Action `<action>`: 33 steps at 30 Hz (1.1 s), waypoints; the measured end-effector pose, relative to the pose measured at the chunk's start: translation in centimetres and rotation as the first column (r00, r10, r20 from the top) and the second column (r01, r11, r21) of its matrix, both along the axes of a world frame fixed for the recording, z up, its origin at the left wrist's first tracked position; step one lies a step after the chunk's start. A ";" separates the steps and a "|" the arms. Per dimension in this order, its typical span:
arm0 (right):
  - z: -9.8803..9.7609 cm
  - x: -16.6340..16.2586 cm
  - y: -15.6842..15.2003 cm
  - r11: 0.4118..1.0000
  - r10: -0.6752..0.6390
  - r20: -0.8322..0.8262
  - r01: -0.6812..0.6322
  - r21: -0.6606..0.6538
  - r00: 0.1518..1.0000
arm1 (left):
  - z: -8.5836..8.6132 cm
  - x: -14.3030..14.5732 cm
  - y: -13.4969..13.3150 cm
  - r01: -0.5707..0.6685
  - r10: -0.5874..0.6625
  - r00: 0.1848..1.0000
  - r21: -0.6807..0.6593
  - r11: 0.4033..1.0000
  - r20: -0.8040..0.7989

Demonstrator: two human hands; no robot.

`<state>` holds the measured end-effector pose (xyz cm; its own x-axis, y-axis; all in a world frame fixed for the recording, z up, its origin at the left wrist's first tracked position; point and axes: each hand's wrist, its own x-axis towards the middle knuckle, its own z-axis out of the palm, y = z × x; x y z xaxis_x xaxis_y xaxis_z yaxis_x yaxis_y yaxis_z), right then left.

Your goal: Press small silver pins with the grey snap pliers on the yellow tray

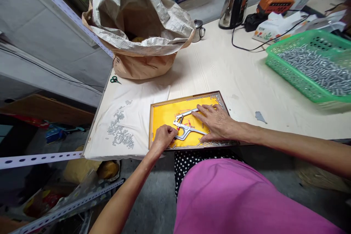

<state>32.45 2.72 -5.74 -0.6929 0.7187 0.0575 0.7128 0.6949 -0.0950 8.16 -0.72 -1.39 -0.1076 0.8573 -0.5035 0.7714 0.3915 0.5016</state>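
A shallow wooden tray with a yellow floor (164, 115) sits at the table's near edge. In it lies a pair of metal hand pliers (184, 128). My right hand (216, 121) rests across the plier handles with fingers curled over them. My left hand (163, 137) is pinched closed at the plier jaws; what it holds is too small to make out. Small metal pins (216, 142) line the tray's near and right edges.
A white cloth (137, 109) left of the tray carries several loose pins (120, 133). A green basket of metal pins (315, 67) stands at the right. Behind are a large open sack (139, 33), scissors (115, 79), a kettle (236, 2) and a cable.
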 end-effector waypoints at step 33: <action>3.2 -1.6 2.2 0.979 0.111 -0.010 -0.108 0.172 0.994 | 0.4 4.2 1.4 0.586 -0.360 0.776 0.385 0.713 -0.517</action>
